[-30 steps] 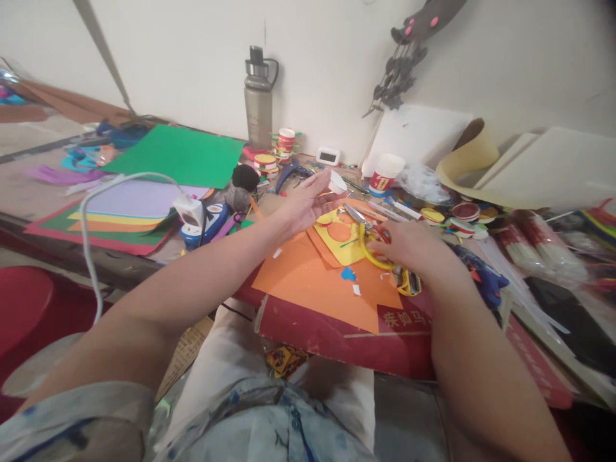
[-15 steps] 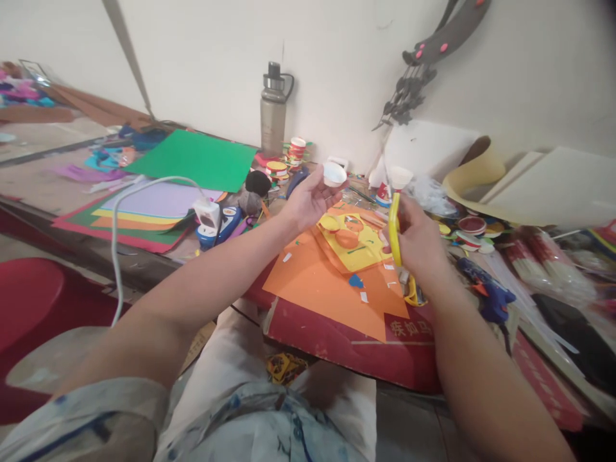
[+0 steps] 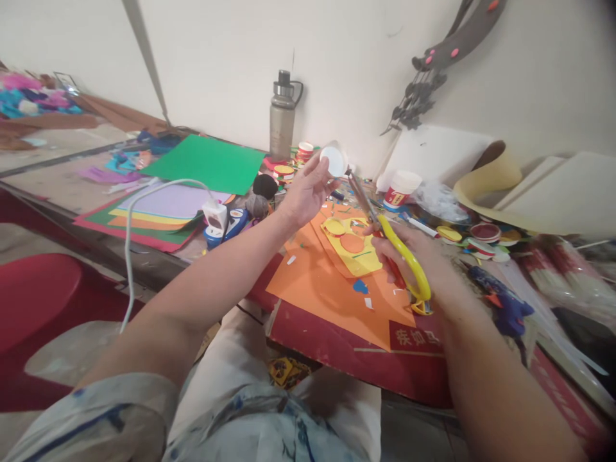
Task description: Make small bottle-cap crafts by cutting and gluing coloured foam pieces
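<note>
My left hand [image 3: 305, 192] is raised over the table and pinches a small white paper cup [image 3: 333, 160] with its round bottom facing me. My right hand [image 3: 414, 253] grips yellow-handled scissors [image 3: 402, 256], whose blades point up and left and reach the cup's rim. Below both hands lie an orange sheet [image 3: 327, 289] and a yellow sheet with round cut-outs [image 3: 359, 247], on a red box lid [image 3: 337, 343].
A grey water bottle [image 3: 282, 119] stands at the wall. Green and stacked coloured sheets [image 3: 206, 163] lie left, with a white cable [image 3: 132, 224] and a blue hole punch [image 3: 226, 224]. A red-printed cup [image 3: 398, 189], a blue glue gun [image 3: 500, 298] and white boards [image 3: 553, 189] crowd the right.
My left hand has lifted the white cup higher. My right hand picked the scissors up off the table and swung the blades up to the cup.
</note>
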`<state>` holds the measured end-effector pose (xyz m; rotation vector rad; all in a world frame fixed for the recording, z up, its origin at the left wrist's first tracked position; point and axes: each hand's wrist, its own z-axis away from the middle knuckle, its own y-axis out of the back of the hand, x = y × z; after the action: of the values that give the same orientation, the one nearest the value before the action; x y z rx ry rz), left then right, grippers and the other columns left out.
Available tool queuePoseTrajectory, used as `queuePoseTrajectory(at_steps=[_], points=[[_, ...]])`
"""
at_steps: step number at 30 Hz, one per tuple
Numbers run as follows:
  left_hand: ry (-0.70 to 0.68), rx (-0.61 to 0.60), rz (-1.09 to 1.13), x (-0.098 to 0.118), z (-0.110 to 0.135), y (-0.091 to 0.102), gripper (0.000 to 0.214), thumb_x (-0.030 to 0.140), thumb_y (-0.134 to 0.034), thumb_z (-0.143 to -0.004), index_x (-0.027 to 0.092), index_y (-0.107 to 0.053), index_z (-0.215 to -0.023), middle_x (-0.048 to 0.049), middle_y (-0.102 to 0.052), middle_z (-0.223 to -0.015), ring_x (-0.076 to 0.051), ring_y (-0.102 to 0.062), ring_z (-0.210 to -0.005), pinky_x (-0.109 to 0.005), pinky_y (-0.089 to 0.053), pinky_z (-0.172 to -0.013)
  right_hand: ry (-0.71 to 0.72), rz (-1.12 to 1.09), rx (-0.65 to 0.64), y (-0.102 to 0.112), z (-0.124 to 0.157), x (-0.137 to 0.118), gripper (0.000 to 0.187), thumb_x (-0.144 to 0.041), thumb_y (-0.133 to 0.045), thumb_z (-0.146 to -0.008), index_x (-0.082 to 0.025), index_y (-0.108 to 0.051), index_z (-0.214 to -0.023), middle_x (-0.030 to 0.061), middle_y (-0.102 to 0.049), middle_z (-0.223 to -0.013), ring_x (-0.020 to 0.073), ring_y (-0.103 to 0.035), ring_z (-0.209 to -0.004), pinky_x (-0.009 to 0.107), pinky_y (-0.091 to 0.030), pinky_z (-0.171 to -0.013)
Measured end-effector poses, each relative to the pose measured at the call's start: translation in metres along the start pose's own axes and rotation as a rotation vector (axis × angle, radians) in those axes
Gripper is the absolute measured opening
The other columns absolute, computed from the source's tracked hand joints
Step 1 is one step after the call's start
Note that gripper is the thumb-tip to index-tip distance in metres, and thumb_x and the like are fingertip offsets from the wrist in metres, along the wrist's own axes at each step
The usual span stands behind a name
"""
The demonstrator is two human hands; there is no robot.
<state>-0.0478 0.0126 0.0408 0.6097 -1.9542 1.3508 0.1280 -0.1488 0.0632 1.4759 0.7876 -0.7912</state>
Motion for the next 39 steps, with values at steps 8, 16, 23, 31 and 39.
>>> queuePoseTrajectory(at_steps=[8, 16, 23, 31, 39], points=[[-0.024, -0.044, -0.027, -0.002, 0.0, 0.001, 0.041, 0.024, -0.055, -0.108, 0.029, -0.067, -0.147, -0.0052, -0.063, -0.15, -0.026, -0.063, -0.14, -0.03, -0.061, -0.093, -0.118, -0.099, -0.044, -0.005, 0.006, -0.012, 0.043, -0.052, -0.069, -0.081, -0.021, -0.068, -0.111, -0.0094, -0.049, -0.052, 0.0113, -0.043, -0.035, 0.022, -0.035, -0.03], [0.005, -0.142, -0.008, 0.0, 0.008, -0.002, 0.04, 0.027, -0.071, -0.1, 0.033, -0.075, -0.139, -0.0018, -0.068, -0.152, -0.018, -0.069, -0.126, -0.025, -0.059, -0.093, -0.13, -0.122, -0.068, -0.006, 0.007, -0.012, 0.042, -0.052, -0.07, -0.081, -0.021, -0.067, -0.109, -0.0096, -0.048, -0.05, 0.0106, -0.04, -0.033, 0.021, -0.03, -0.028], [-0.004, -0.164, -0.05, -0.001, 0.009, 0.0, 0.036, 0.029, -0.073, -0.098, 0.032, -0.078, -0.134, -0.0009, -0.069, -0.151, -0.02, -0.068, -0.132, -0.023, -0.056, -0.087, -0.119, -0.108, -0.066, -0.005, 0.007, -0.01, 0.042, -0.052, -0.068, -0.082, -0.02, -0.068, -0.108, -0.0093, -0.047, -0.047, 0.0107, -0.04, -0.032, 0.021, -0.031, -0.029], [-0.004, -0.185, -0.025, -0.002, 0.009, 0.002, 0.044, 0.031, -0.078, -0.094, 0.032, -0.075, -0.138, -0.0002, -0.069, -0.151, -0.018, -0.069, -0.129, -0.022, -0.057, -0.09, -0.106, -0.084, -0.084, -0.003, 0.008, -0.008, 0.039, -0.053, -0.067, -0.085, -0.021, -0.068, -0.108, -0.0086, -0.048, -0.047, 0.0111, -0.041, -0.031, 0.021, -0.031, -0.03], [0.021, -0.173, -0.013, 0.0, 0.009, 0.0, 0.048, 0.03, -0.078, -0.094, 0.034, -0.074, -0.142, 0.0006, -0.068, -0.154, -0.019, -0.069, -0.13, -0.024, -0.058, -0.094, -0.127, -0.068, -0.061, -0.003, 0.011, -0.017, 0.033, -0.049, -0.067, -0.081, -0.022, -0.067, -0.1, -0.0089, -0.046, -0.045, 0.0118, -0.04, -0.029, 0.022, -0.03, -0.03]])
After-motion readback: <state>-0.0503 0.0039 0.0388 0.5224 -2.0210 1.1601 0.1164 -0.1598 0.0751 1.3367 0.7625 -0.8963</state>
